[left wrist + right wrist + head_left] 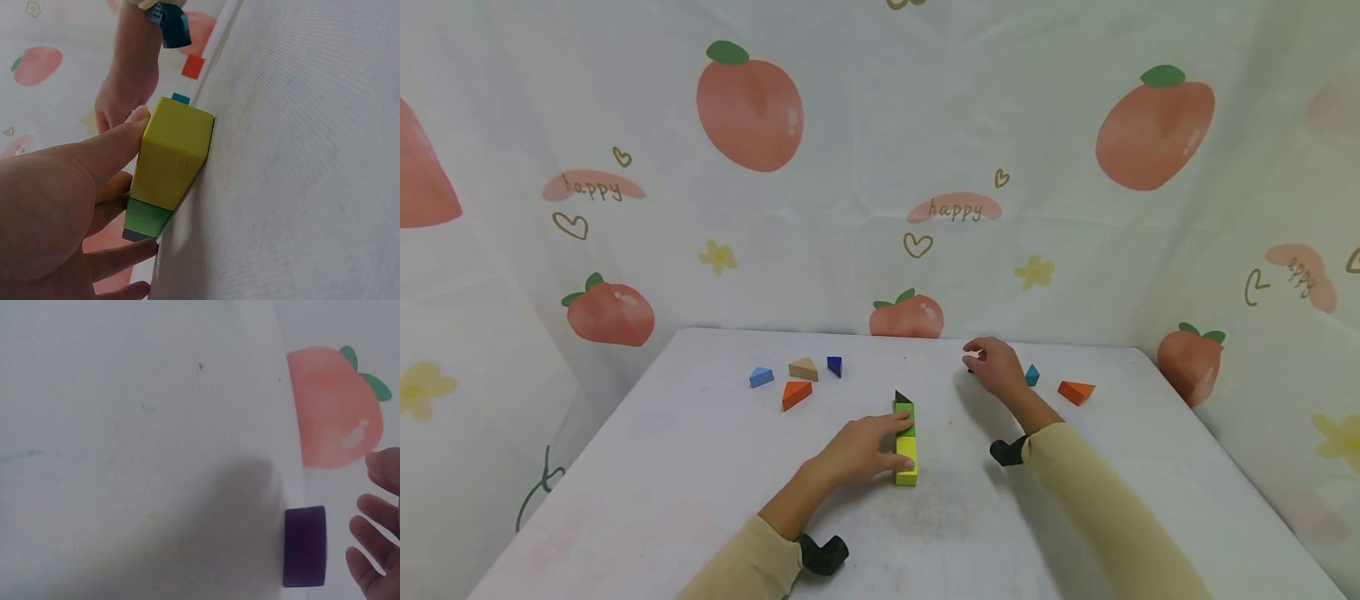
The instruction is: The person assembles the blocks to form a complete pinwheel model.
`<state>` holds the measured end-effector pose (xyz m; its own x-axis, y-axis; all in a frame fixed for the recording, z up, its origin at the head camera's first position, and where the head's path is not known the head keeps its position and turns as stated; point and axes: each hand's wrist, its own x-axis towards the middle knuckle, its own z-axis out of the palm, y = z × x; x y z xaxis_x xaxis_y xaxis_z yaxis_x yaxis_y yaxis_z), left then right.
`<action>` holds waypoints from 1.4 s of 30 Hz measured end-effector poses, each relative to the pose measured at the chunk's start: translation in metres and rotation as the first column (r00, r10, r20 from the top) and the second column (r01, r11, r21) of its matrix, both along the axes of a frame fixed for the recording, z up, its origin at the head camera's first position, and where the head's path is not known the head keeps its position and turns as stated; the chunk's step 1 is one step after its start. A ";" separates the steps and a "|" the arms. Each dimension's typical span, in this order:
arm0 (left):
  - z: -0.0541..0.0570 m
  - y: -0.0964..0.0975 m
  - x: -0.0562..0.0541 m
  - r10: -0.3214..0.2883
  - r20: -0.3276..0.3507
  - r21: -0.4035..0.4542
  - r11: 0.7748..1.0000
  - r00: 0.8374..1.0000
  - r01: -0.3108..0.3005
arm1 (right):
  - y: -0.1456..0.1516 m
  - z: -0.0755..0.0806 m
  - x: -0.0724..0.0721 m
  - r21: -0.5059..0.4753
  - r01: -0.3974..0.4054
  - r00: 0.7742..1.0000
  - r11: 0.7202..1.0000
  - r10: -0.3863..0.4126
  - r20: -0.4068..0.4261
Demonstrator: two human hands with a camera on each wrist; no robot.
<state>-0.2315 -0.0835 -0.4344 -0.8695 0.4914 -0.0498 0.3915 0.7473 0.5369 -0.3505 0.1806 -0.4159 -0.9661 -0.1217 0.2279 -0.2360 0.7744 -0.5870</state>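
Note:
My left hand (863, 448) lies against the left side and top of a row of blocks. Its thumb touches the yellow block (907, 473); a finger extends over the green block (905, 423). A dark triangular block (903, 397) sits at the row's far end. In the left wrist view, the thumb meets the edge of the yellow block (178, 150), and the other fingers stretch past the green block (147, 217). My right hand (996, 367) hovers near the table's back edge, fingers slightly bent, apart from a purple block (305, 547). That block is mostly hidden in the head view.
Back left on the table are a light blue block (762, 377), a wooden-coloured block (803, 369), a dark blue block (835, 366) and an orange block (797, 394). Beyond my right wrist lie a teal block (1032, 375) and another orange block (1077, 392). A printed curtain hangs behind.

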 end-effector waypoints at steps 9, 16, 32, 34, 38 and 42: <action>0.000 0.000 0.000 -0.004 -0.006 -0.008 1.000 1.000 0.004 | 0.004 -0.006 -0.008 0.096 -0.003 0.996 0.995 -0.005 0.084; -0.001 0.000 -0.001 -0.012 -0.017 -0.010 1.000 1.000 0.012 | 0.012 -0.007 -0.009 0.188 0.018 0.999 0.982 -0.025 0.036; 0.000 0.001 0.001 -0.005 -0.022 -0.014 1.000 1.000 0.005 | 0.022 -0.014 -0.013 0.211 0.000 0.988 0.977 -0.033 0.152; 0.000 0.001 0.001 -0.003 -0.022 -0.014 1.000 1.000 0.003 | 0.022 -0.013 -0.013 0.216 -0.004 0.989 0.976 -0.027 0.143; 0.000 0.001 0.001 0.000 -0.025 -0.017 1.000 1.000 -0.001 | 0.022 -0.012 -0.013 0.217 -0.018 0.992 0.976 -0.010 0.129; -0.001 0.001 0.001 0.003 -0.025 -0.019 1.000 1.000 -0.003 | 0.020 -0.010 -0.015 0.217 -0.029 0.990 0.976 -0.003 0.144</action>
<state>-0.2307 -0.0824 -0.4351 -0.8722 0.4877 -0.0377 0.4021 0.7587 0.5126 -0.3650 0.2006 -0.4263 -0.9847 -0.1658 0.0544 -0.1729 0.8850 -0.4323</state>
